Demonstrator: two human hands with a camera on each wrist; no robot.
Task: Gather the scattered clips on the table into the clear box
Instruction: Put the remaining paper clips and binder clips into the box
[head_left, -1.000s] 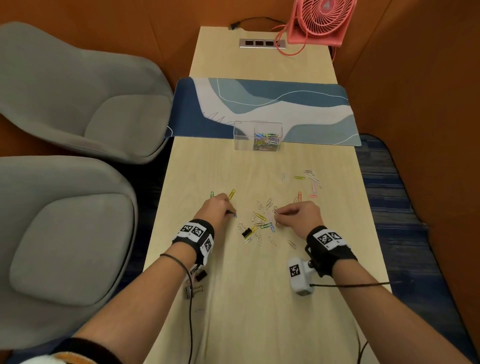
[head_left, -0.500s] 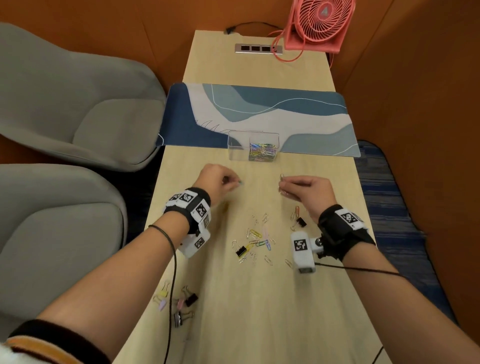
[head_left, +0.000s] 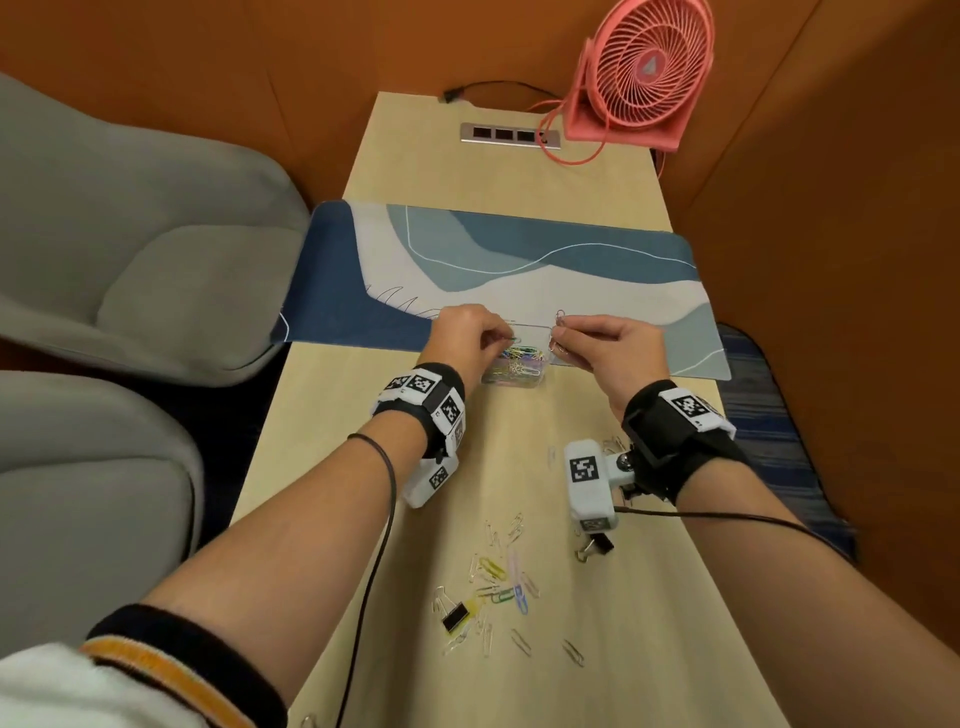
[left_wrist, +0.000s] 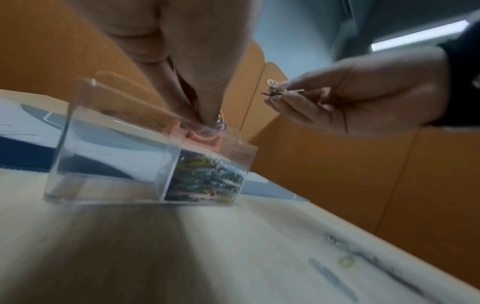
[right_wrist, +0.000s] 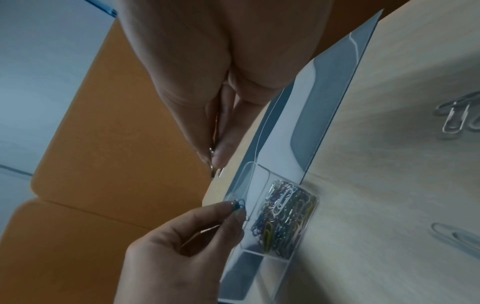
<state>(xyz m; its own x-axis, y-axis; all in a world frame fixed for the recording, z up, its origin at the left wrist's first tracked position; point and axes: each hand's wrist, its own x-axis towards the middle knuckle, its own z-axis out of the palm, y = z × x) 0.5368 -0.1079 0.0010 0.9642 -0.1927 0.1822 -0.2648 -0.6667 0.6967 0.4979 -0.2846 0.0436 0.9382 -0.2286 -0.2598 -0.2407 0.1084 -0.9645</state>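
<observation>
Clear box (head_left: 514, 376) sits at the mat's (head_left: 597, 270) near edge while your left hand (head_left: 467, 340) and right hand (head_left: 605, 348) hover over it, each pinching paper clips (left_wrist: 274, 91) between fingertips, forearms outstretched.

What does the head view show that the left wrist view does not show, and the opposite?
Only the head view shows the pink fan, the blue desk mat in full and the loose clips near the person. Only the left wrist view shows the clear box from the side, with its left compartment empty and the clips piled in the right one. Both show the left hand and right hand pinching clips above the box.
</observation>
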